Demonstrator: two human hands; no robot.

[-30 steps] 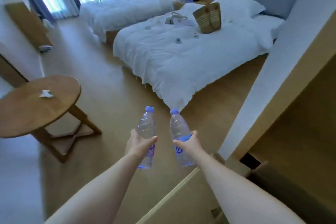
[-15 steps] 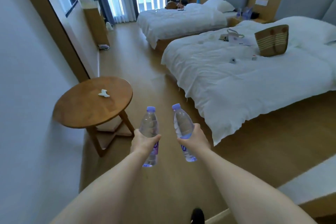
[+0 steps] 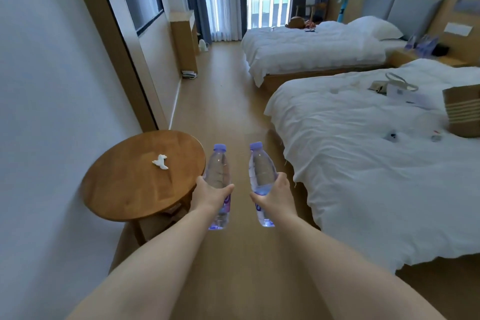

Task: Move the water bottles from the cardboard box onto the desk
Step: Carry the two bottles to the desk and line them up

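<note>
We stand in a bedroom. The near bed (image 3: 376,169) fills the right side and a second bed (image 3: 311,49) lies beyond it toward the far window. The wooden floor (image 3: 228,101) runs between the beds and the left wall. A round wooden counter (image 3: 135,179) stands at the near left against that wall and carries a small white object (image 3: 160,161). A woven bag (image 3: 462,112) rests on the near bed at the right edge. The cardboard box is not in view, and we cannot tell whether the round counter is the intended desk.

We carry one bottle per hand, which halves the trips. The left hand (image 3: 211,196) has its grip clamped round the middle of the left bottle (image 3: 217,171). The right hand (image 3: 274,196) has its grip clamped round the right bottle (image 3: 261,171). Both bottles are held in the air over the floor, caps up and tilted slightly apart, which keeps them from knocking together. We judge the step in hand to be transport, with placement not yet done.
</note>
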